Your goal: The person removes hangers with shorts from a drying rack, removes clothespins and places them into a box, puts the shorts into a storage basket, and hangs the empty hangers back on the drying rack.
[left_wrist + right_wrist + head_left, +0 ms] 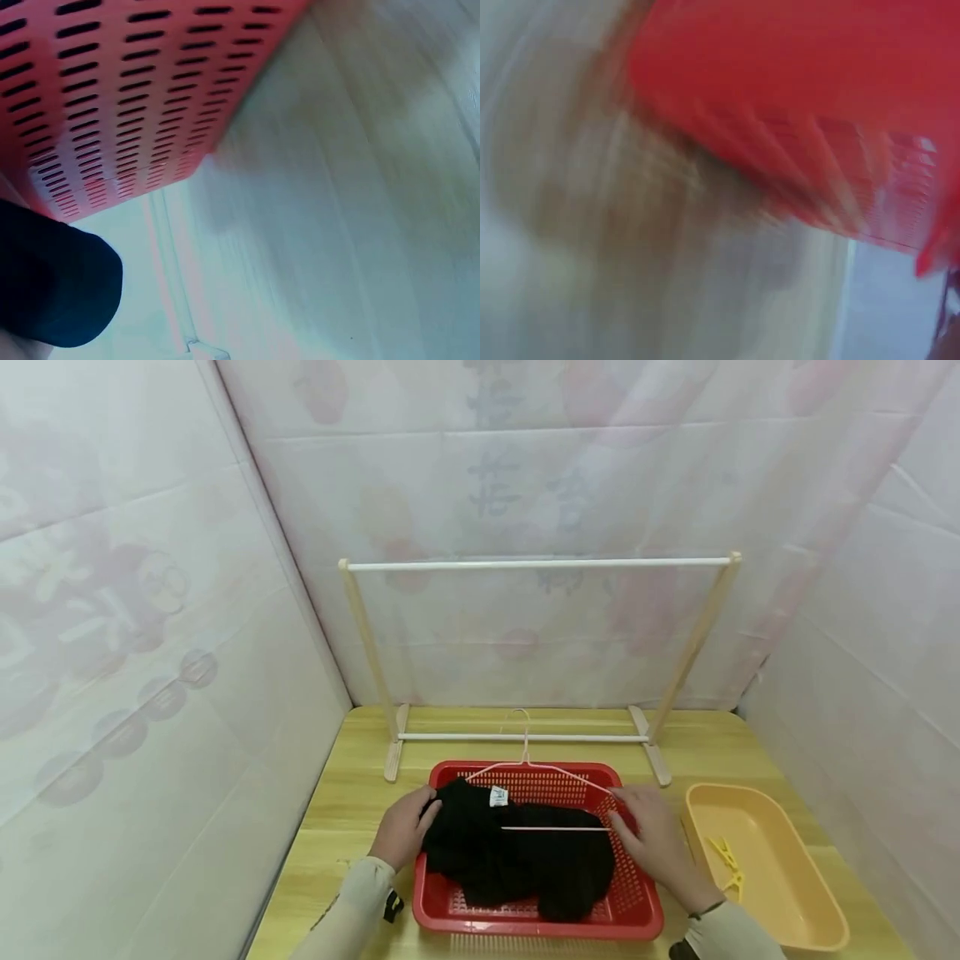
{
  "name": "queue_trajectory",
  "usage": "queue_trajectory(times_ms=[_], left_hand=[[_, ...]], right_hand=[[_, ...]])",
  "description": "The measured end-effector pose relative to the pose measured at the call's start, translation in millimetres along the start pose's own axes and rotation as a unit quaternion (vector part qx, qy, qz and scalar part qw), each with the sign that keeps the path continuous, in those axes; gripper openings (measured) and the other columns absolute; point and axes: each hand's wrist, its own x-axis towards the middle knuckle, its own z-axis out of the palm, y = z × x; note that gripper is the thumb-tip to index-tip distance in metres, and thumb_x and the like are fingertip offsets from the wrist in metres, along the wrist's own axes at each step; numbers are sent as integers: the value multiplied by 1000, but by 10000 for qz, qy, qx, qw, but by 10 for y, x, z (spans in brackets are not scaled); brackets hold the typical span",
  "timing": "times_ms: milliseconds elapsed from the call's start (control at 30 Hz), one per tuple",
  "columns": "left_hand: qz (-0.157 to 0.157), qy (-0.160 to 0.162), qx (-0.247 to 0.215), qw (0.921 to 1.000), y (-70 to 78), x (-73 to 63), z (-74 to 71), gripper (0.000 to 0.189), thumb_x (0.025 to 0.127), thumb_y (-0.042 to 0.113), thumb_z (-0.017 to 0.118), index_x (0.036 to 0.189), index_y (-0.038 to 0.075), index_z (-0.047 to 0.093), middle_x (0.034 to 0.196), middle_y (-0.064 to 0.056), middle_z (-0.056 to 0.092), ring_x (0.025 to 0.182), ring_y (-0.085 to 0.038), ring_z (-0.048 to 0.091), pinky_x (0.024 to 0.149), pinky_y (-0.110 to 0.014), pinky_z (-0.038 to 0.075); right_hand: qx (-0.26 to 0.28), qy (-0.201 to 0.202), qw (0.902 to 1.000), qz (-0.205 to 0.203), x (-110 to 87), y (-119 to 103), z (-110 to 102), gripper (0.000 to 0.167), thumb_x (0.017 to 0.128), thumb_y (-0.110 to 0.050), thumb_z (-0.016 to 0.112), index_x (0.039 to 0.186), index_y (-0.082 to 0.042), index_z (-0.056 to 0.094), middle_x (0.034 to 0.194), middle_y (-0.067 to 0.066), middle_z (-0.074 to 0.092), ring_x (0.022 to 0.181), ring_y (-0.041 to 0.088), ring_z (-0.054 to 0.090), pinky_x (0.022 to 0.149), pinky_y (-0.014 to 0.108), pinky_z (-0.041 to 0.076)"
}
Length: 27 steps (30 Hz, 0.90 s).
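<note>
A black garment (525, 860) with a white label at its neck lies bunched in a red basket (540, 930). One side of a pale pink clothes hanger (570, 772) runs into the garment on the left; its right arm and part of its bottom bar show bare. At the garment's left shoulder, my left hand (405, 827) grips the cloth over the basket's left rim. My right hand (654, 833) holds the hanger's right end, thumb below and fingers above. Black cloth (60, 277) also shows beside the basket in the left wrist view. The right wrist view is blurred.
A wooden rack (540, 563) with white rods stands behind the basket. To the right is a yellow tray (780, 860) with yellow clothespins (726, 853) in it. Printed curtains enclose the wooden table (337, 802) at the back and both sides.
</note>
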Motion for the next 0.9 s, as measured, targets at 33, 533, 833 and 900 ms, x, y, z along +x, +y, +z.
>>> queue_trajectory(times_ms=[33, 533, 833, 900], left_hand=[[21, 58, 71, 10000, -8, -11, 9, 11, 106, 28, 60, 96, 22, 60, 90, 9, 62, 82, -11, 59, 80, -39, 54], [2, 469, 258, 9986, -47, -31, -4, 18, 106, 28, 59, 90, 22, 61, 84, 8, 62, 78, -13, 60, 75, -40, 53], [-161, 381, 145, 9990, -31, -31, -14, 21, 107, 28, 58, 87, 24, 58, 81, 10, 57, 75, -11, 56, 73, -37, 50], [-199, 388, 127, 9990, -31, -39, -10, 21, 107, 28, 58, 87, 24, 57, 80, 11, 56, 75, -11, 55, 73, -36, 49]], right_hand=[[84, -22, 9998, 169, -11, 1, 38, 23, 93, -8, 71, 115, -1, 71, 106, 13, 70, 104, 34, 62, 97, 57, 43], [-702, -561, 9947, 498, 55, -135, 139, 31, 100, -16, 66, 76, -22, 48, 59, -12, 33, 51, 6, 32, 49, 26, 29], [-544, -325, 9954, 724, 24, -134, 167, 37, 101, -18, 67, 71, -25, 45, 58, -13, 33, 50, 4, 31, 48, 25, 27], [-518, -281, 9956, 730, 22, -142, 160, 38, 100, -17, 68, 71, -25, 45, 59, -14, 33, 50, 4, 30, 48, 24, 26]])
